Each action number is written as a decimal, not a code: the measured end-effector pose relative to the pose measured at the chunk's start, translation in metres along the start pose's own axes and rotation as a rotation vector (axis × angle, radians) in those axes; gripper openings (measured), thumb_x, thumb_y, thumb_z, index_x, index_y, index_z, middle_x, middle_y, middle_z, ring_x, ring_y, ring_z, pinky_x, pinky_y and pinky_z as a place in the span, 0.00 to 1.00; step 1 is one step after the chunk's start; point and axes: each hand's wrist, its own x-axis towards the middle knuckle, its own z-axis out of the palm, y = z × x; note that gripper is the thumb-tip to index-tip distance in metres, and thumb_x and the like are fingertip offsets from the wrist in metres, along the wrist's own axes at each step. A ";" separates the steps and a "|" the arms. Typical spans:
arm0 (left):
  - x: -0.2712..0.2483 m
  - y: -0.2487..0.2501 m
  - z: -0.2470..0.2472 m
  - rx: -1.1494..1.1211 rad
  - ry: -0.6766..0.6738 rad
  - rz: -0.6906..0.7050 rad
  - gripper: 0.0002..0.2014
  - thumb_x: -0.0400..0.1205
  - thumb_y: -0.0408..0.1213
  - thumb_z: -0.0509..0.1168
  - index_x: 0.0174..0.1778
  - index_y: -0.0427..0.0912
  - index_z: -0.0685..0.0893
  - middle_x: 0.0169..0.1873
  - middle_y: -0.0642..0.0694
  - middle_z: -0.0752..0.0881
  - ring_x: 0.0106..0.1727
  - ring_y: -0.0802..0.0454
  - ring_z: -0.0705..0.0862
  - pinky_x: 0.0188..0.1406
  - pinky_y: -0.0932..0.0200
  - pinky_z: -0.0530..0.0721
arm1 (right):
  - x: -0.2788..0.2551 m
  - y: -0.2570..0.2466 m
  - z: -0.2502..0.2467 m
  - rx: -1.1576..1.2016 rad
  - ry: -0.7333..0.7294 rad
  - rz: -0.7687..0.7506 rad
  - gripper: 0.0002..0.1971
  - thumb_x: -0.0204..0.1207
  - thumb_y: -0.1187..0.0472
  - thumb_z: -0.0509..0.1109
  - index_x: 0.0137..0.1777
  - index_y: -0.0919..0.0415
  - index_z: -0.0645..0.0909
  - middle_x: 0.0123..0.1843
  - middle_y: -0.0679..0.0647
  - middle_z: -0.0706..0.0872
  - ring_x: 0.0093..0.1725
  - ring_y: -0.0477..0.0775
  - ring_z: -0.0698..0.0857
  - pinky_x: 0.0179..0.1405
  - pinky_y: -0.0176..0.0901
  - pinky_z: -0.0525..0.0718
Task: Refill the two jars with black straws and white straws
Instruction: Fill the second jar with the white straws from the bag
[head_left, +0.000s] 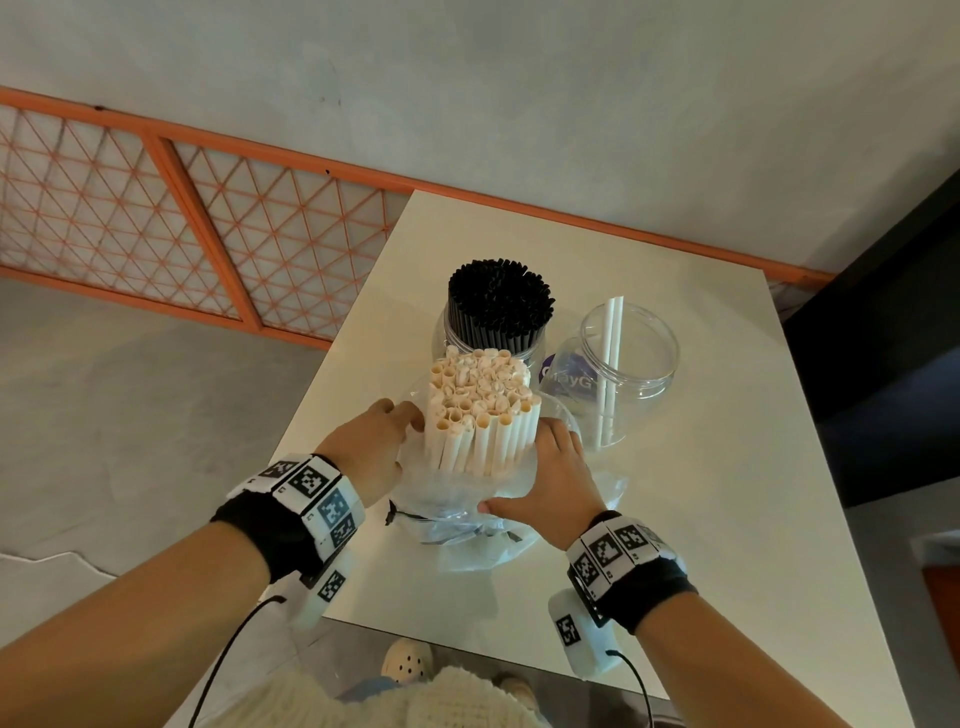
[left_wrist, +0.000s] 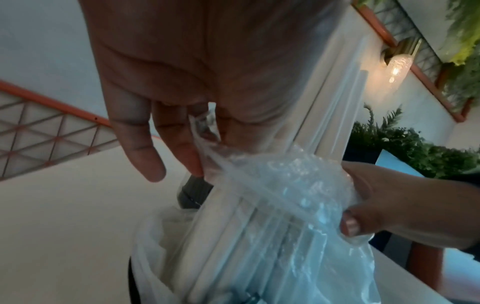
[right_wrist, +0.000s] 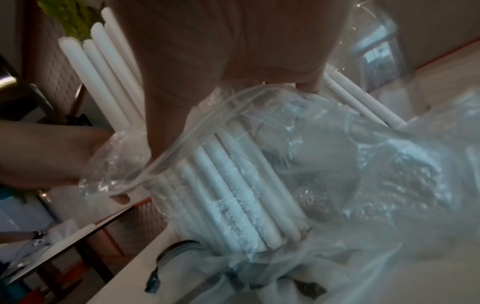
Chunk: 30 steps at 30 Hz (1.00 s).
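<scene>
A thick bundle of white straws (head_left: 480, 410) stands upright on the white table (head_left: 701, 493), its clear plastic bag (head_left: 457, 509) bunched down around its lower half. My left hand (head_left: 379, 441) pinches the bag's edge on the bundle's left, the film (left_wrist: 205, 131) caught between its fingers. My right hand (head_left: 550, 483) grips the bunched bag on the right, thumb on the plastic (left_wrist: 298, 185). Behind stands a jar packed with black straws (head_left: 498, 306). To its right is a clear jar (head_left: 631, 353) with two white straws (head_left: 608, 364) inside.
The table's near edge (head_left: 467, 644) is just under my wrists. An orange lattice railing (head_left: 208, 223) runs along the floor to the left. A dark block (head_left: 883, 364) stands to the table's right. A short black cord (head_left: 397, 514) lies beside the bag.
</scene>
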 end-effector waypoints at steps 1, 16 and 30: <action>0.000 0.000 0.002 -0.030 -0.008 0.011 0.23 0.74 0.24 0.61 0.65 0.44 0.69 0.48 0.48 0.71 0.43 0.46 0.80 0.40 0.56 0.77 | 0.001 0.001 0.002 0.002 -0.007 0.005 0.57 0.49 0.31 0.78 0.77 0.53 0.61 0.72 0.48 0.67 0.72 0.53 0.64 0.76 0.50 0.67; 0.013 0.001 0.032 -0.342 0.042 -0.061 0.25 0.71 0.36 0.68 0.65 0.46 0.74 0.46 0.49 0.83 0.46 0.50 0.82 0.45 0.58 0.80 | 0.011 0.017 0.033 -0.256 0.195 -0.081 0.41 0.60 0.30 0.64 0.66 0.59 0.77 0.58 0.50 0.79 0.59 0.54 0.75 0.69 0.35 0.58; -0.018 0.037 -0.044 -0.467 0.440 0.323 0.27 0.69 0.53 0.63 0.66 0.59 0.70 0.70 0.54 0.71 0.71 0.59 0.69 0.71 0.54 0.68 | 0.007 0.035 0.060 -0.294 0.044 0.004 0.45 0.56 0.32 0.72 0.72 0.55 0.69 0.61 0.49 0.74 0.61 0.56 0.73 0.67 0.42 0.66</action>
